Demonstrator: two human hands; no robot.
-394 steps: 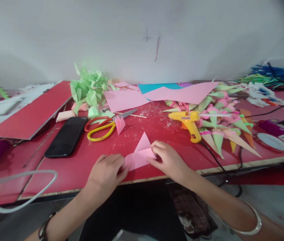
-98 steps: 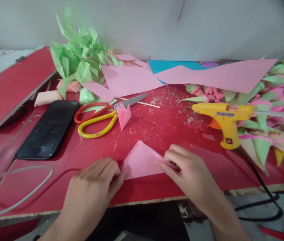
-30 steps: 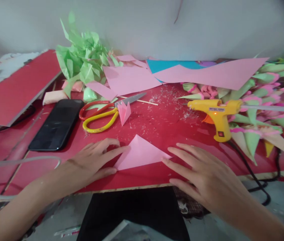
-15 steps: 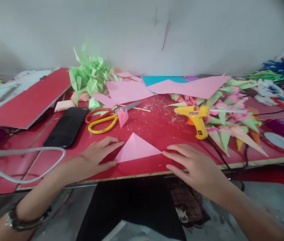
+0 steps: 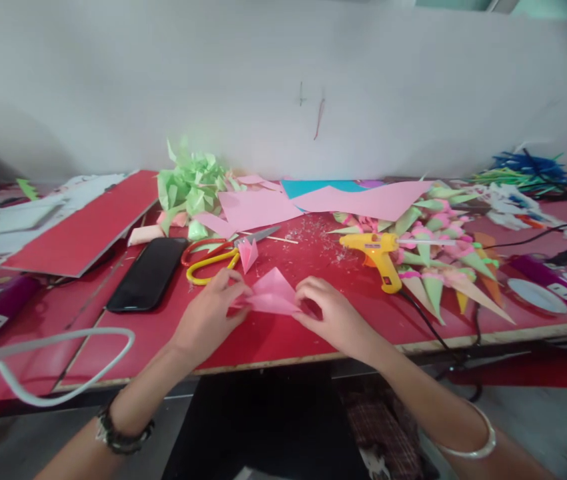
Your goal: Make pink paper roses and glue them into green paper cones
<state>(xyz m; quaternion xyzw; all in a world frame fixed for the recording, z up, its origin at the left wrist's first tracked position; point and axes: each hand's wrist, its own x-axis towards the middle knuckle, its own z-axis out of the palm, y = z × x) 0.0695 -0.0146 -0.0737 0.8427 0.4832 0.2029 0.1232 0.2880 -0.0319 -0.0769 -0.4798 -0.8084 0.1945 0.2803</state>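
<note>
A folded sheet of pink paper [image 5: 274,293] lies in front of me on the red tabletop, its peak pointing away. My left hand [image 5: 217,308] pinches its left corner between thumb and fingers. On the opposite side my right hand [image 5: 331,313] grips the right corner the same way. Just beyond the paper stands a small folded pink paper flower [image 5: 248,255], against the blades of the scissors [image 5: 213,267], which have one red and one yellow handle. A yellow glue gun [image 5: 376,253] rests on the table beyond my right hand.
A black phone [image 5: 148,273] lies left of the scissors, near a white cable loop [image 5: 63,337]. Green tissue paper [image 5: 191,190] and pink sheets [image 5: 258,210] sit at the back. Several paper cones [image 5: 433,290] are heaped right, by a purple power strip [image 5: 553,277].
Both hands have come inward and closed on the corners of the pink paper, which was lying flatter between them. The camera view has tilted up, showing more wall.
</note>
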